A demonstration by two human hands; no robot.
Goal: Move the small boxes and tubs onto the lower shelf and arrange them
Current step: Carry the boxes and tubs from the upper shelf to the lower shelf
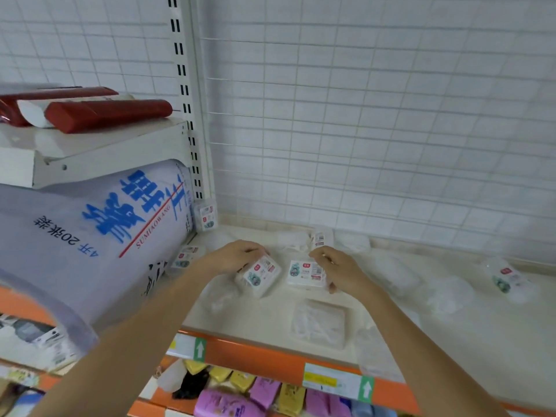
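On the cream shelf board (451,341) lie several small clear boxes with red-and-teal labels. My left hand (237,255) grips one tilted box (260,275) from its far end. My right hand (340,270) holds a second flat box (305,272) by its right side. More labelled boxes sit at the back (321,239), against the upright post (206,216), beside the paper roll (188,255) and at the far right (508,276). A clear unlabelled tub (319,322) lies near the front edge, with other blurred clear tubs around it.
A big white paper roll with blue lettering (90,236) lies at the left, touching the shelf. Above it a small shelf carries red tubes (108,114). A wire grid (361,115) backs the shelf. The orange front rail (270,359) has price tags; coloured packets (264,389) lie below.
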